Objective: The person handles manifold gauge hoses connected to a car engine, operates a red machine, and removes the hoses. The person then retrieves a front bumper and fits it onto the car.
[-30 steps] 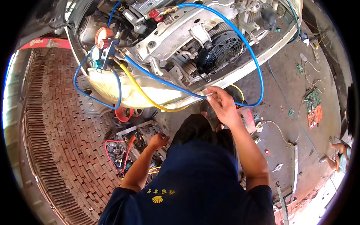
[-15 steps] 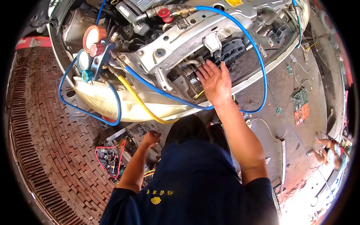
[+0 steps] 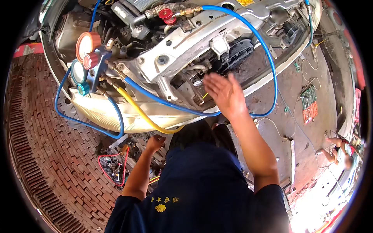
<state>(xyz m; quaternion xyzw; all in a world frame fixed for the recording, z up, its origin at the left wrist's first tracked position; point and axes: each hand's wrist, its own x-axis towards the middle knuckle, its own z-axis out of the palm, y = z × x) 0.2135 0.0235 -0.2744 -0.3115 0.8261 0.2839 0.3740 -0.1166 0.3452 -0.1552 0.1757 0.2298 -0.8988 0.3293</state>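
We are holding our right hand [image 3: 224, 93] flat over the front edge of a car [image 3: 188, 42], fingers straight and side by side, thumb standing apart. Behind the wrist a blue hose [image 3: 258, 37] is passing, looping up to a red-knobbed coupler [image 3: 167, 15]; whether hand and hose are touching, we cannot tell. The hose's other end is joining a gauge set [image 3: 96, 70], its two round dials [image 3: 85, 46] sitting just above the headlight [image 3: 97, 112] on our left. A yellow hose [image 3: 140, 110] is curving down from it. Our left hand [image 3: 156, 143] is hanging low at our side, fingers curling; we cannot tell whether they are gripping anything. Beyond our right fingertips, a dark fan [image 3: 237, 53] is showing. Farther right, a green-and-orange tool case [image 3: 309, 105] is lying on the floor [image 3: 322, 91].
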